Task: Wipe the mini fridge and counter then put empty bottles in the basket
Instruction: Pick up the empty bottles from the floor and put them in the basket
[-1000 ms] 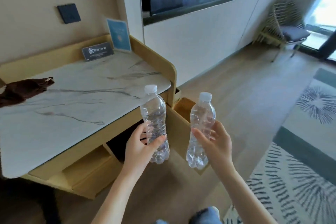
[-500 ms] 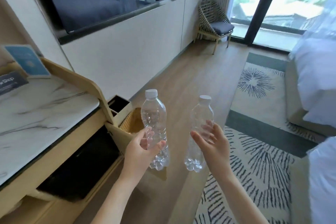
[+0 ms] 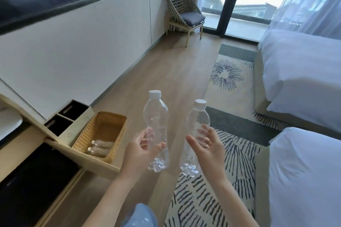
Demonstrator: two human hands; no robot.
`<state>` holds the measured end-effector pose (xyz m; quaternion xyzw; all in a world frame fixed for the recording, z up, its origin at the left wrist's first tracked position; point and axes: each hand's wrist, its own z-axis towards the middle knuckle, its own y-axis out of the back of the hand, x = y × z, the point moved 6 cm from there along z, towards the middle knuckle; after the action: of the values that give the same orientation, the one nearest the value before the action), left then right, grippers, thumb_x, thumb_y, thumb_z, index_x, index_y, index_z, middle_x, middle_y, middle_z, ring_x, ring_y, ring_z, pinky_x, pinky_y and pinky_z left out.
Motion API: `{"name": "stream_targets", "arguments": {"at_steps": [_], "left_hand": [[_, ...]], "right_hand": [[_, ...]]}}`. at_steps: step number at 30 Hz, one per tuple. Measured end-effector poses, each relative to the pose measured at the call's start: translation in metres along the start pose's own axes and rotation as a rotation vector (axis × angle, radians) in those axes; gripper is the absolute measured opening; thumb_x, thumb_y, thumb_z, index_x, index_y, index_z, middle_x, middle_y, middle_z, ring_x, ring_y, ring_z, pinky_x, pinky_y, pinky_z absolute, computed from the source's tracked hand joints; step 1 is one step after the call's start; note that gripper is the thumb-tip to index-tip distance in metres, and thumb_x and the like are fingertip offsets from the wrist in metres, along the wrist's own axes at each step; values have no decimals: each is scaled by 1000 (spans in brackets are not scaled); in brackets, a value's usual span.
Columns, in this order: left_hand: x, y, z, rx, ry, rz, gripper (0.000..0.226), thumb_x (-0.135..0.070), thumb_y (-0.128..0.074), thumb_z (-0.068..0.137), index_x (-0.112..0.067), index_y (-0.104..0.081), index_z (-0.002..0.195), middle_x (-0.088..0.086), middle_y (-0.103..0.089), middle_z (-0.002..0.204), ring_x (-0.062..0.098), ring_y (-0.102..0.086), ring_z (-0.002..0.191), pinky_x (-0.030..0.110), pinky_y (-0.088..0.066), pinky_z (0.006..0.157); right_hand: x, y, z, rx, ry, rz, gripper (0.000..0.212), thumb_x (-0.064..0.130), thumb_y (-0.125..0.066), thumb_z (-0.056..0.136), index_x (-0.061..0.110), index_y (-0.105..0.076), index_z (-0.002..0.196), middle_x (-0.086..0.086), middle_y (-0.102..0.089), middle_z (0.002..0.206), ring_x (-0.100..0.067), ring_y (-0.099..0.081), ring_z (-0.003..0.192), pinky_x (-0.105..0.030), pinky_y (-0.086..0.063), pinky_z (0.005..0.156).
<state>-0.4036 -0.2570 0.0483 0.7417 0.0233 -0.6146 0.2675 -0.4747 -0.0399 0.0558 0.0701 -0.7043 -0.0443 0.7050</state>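
While the left hand (image 3: 142,150) grips the left bottle (image 3: 156,116) and the right hand (image 3: 208,150) the right bottle (image 3: 198,118), both upright, the wicker basket (image 3: 113,114) sits low to their left. The left hand is nearer it.

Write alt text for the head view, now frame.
The left hand and right hand each hold an empty, white-capped clear bottle upright, the left bottle and right bottle, above a wood floor. Lower left, a wicker basket on a low ledge holds two more bottles lying down. White beds, a patterned rug and a woven chair lie beyond.
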Motion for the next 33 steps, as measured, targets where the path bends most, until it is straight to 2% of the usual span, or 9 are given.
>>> {"name": "stream_targets", "arguments": {"at_steps": [4,9,14,18,22,27,30,32,33], "left_hand": [[8,-4,40,-20,29,21,83,-63,-74,66,-30,-51,139,-22,-57,119,-18,-47,99,11,-42,73],[25,8,115,-81,68,9,81,-66,-74,67,-32,-52,138,-21,-60,119,-17,-50,101,11,-41,75],[29,27,216,-137,77,-33,81,-64,-74,68,-30,-53,138,-22,-61,119,-29,-47,98,6,-42,69],[21,58,276,-197,87,-62,78,-61,-76,69,-33,-53,138,-19,-62,123,-21,-52,101,10,-42,74],[28,96,323,-290,140,-93,73,-58,-78,73,-37,-51,138,-17,-61,125,-4,-54,110,19,-44,83],[55,135,360,-449,237,-145,83,-73,-73,63,-44,-47,136,-22,-59,119,0,-57,109,22,-47,82],[78,158,383,-578,309,-189,79,-78,-73,59,-50,-48,129,-18,-60,126,5,-59,112,32,-52,91],[91,174,399,-660,351,-212,75,-79,-72,58,-51,-51,124,-26,-58,125,1,-58,114,34,-51,95],[94,182,406,-709,368,-217,71,-80,-72,58,-54,-50,120,-33,-56,120,-7,-57,111,27,-50,92]], "right_hand": [[-4,-19,42,50,-17,-10,63,43,-82,71,27,-57,126,16,-67,109,-10,-64,103,-42,-54,93],[-4,-67,120,121,-12,-22,57,46,-82,69,39,-55,119,13,-66,112,-10,-65,104,-40,-55,92],[7,-126,218,142,31,-51,64,46,-83,69,26,-59,125,14,-67,109,-11,-66,102,-40,-56,90],[24,-178,281,190,56,-36,52,43,-85,69,37,-60,115,17,-69,105,-8,-68,97,-31,-57,85],[35,-245,335,310,62,-24,50,37,-86,71,36,-61,114,20,-69,103,-6,-68,94,-35,-57,87],[32,-334,388,489,65,-36,52,37,-86,71,31,-62,116,14,-70,107,-9,-68,96,-33,-57,86],[32,-396,420,626,84,-72,50,37,-86,71,28,-63,114,14,-69,106,-11,-69,95,-29,-57,81],[35,-442,441,726,108,-102,44,37,-86,72,27,-63,108,14,-70,103,-11,-69,93,-30,-57,78],[37,-465,450,784,123,-118,42,38,-85,72,26,-63,105,13,-70,101,-12,-69,92,-31,-57,77]]}}
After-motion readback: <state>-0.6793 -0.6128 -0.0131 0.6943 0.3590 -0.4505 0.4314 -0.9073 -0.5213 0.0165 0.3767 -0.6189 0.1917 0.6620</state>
